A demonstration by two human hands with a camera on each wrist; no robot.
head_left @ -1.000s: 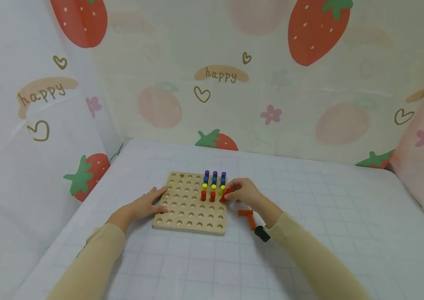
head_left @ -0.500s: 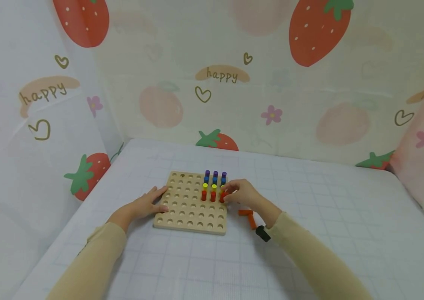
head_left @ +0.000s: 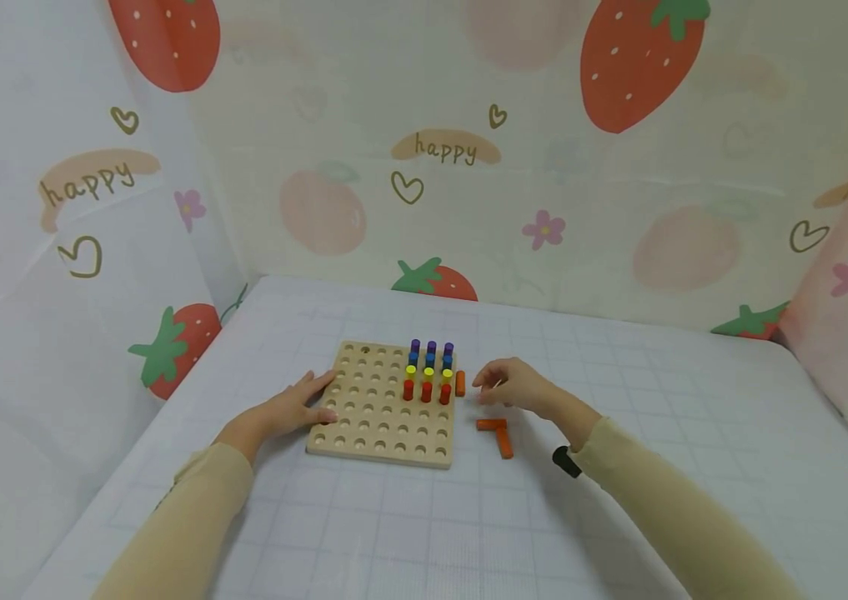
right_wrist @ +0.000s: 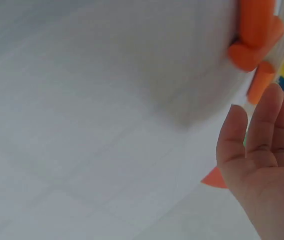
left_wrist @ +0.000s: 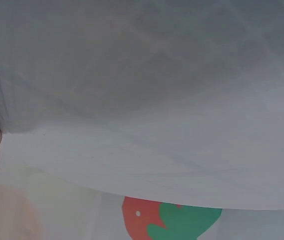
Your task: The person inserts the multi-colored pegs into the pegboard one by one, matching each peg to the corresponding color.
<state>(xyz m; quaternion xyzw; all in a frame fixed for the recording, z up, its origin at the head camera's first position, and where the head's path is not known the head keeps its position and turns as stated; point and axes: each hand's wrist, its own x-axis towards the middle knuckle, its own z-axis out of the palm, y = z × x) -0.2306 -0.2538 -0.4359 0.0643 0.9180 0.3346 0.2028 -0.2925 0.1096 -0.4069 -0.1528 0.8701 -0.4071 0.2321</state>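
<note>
A wooden pegboard (head_left: 371,425) with rows of round holes lies on the table. At its far right stand upright purple pegs (head_left: 432,346), blue pegs (head_left: 430,361), yellow pegs (head_left: 429,374) and red pegs (head_left: 427,392), three of each colour. My left hand (head_left: 288,408) rests on the board's left edge, fingers spread. Off the board's right side, my right hand (head_left: 517,386) hovers with relaxed fingers and nothing in them. One orange peg (head_left: 460,383) lies against the board's right edge. Two more orange pegs (head_left: 504,442) lie touching below the right hand. In the right wrist view its open palm (right_wrist: 266,175) shows.
A black object (head_left: 566,461) sits partly behind the right sleeve, at the wrist. The white table (head_left: 664,400) has a faint grid. Behind it hangs a curtain (head_left: 581,167) printed with strawberries. In the left wrist view mostly the table cloth (left_wrist: 181,130) shows.
The right hand has let go of the third red peg, which now stands upright in the board, and moved right. The orange peg beside the board is now uncovered. The left hand stays put.
</note>
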